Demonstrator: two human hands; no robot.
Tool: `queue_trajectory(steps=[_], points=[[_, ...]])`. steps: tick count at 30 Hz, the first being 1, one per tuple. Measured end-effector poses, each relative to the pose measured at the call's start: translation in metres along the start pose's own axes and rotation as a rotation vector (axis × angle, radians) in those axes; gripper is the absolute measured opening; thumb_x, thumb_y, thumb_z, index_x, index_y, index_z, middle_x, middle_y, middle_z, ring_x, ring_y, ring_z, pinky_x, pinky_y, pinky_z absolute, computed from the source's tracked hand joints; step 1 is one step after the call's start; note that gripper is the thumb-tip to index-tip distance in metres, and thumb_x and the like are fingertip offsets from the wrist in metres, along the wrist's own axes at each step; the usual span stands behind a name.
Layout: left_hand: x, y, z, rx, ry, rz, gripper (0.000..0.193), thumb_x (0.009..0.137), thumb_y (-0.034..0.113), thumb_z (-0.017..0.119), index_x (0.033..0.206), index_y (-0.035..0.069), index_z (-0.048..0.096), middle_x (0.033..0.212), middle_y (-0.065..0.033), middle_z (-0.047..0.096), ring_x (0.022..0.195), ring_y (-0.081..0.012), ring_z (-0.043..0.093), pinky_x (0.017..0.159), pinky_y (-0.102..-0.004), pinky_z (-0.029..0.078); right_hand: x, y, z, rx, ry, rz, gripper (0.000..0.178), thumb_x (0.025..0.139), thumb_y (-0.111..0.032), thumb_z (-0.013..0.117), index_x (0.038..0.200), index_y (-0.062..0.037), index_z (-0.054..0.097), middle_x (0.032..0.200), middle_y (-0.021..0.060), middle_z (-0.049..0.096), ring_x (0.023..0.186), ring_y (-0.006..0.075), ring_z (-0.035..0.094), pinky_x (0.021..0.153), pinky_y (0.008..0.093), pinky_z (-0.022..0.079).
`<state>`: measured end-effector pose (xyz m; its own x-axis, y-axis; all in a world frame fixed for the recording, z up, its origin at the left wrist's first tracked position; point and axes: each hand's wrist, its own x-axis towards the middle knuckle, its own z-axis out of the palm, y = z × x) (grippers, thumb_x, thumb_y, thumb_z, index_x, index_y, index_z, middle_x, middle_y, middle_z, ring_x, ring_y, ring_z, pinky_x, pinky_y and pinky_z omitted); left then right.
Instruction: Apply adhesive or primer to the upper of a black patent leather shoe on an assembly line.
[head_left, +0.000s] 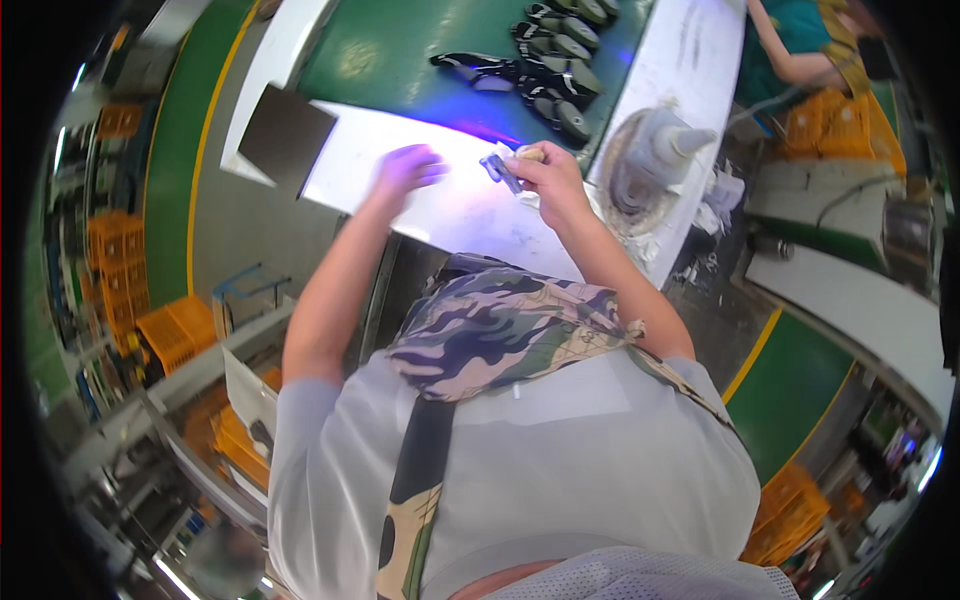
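My right hand (555, 185) is closed on a small blue-grey piece (500, 170) with whitish bits around it, over the white tabletop (470, 215). Its kind is too small to make out. Something yellowish (530, 153) shows at the fingers of the same hand. To the left, my left hand (408, 172) hovers above the table, its fingers smeared by motion. A violet-white glow falls on the surface between the hands. Beyond them, several black shoes with grey soles (555, 75) lie on the green conveyor surface (400, 60).
A whitish nozzle bottle (670, 145) stands in a stained round tray (635, 215) at the right. A dark flat board (285, 140) lies at the table's left corner. Crumpled white scraps (715, 205) lie right of the table. Another person's arm (790, 55) shows at far right; orange crates (180, 330) stand left.
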<state>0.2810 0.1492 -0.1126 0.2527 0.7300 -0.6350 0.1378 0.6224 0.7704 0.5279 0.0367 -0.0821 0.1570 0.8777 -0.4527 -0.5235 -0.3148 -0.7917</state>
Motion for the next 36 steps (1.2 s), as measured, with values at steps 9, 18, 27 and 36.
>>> queue_trajectory(steps=[9,18,27,36], points=[[0.194,-0.028,0.280,0.036,0.330,-0.239,0.057,0.060,0.018,0.086,0.104,-0.008,0.061,0.102,-0.0142,0.066,0.086,-0.0265,0.066,0.073,-0.0452,0.054,-0.069,-0.042,-0.131,0.165,0.389,-0.134,0.020,0.080,-0.004,0.072,0.093,-0.0046,0.057,0.083,0.0014,0.060,0.071,0.0101,0.057,0.065,0.0239,0.047],[0.249,0.050,0.306,-0.051,0.304,-0.295,0.052,0.066,0.006,0.074,0.114,0.003,0.054,0.119,-0.0143,0.055,0.108,-0.0372,0.056,0.089,-0.0654,0.046,-0.069,-0.039,-0.142,0.267,0.437,-0.224,0.019,0.081,-0.001,0.070,0.093,-0.0054,0.056,0.086,0.0018,0.061,0.072,0.0099,0.058,0.067,0.0240,0.047],[0.193,0.016,0.176,-0.501,-0.381,-0.301,0.050,0.081,0.000,0.065,0.128,0.004,0.048,0.126,-0.0160,0.056,0.118,-0.0329,0.056,0.102,-0.0564,0.043,-0.060,-0.043,-0.125,0.239,0.369,-0.204,0.018,0.079,-0.002,0.073,0.087,-0.0058,0.057,0.078,0.0006,0.060,0.064,0.0070,0.053,0.059,0.0215,0.043],[0.012,0.068,0.098,-0.067,-0.554,0.556,0.068,0.066,0.013,0.082,0.125,0.002,0.051,0.117,-0.0107,0.062,0.111,-0.0258,0.059,0.101,-0.0406,0.046,-0.017,-0.089,-0.077,-0.051,0.365,-0.363,0.019,0.078,-0.005,0.075,0.089,-0.0028,0.060,0.079,0.0017,0.060,0.066,0.0087,0.054,0.059,0.0236,0.043]])
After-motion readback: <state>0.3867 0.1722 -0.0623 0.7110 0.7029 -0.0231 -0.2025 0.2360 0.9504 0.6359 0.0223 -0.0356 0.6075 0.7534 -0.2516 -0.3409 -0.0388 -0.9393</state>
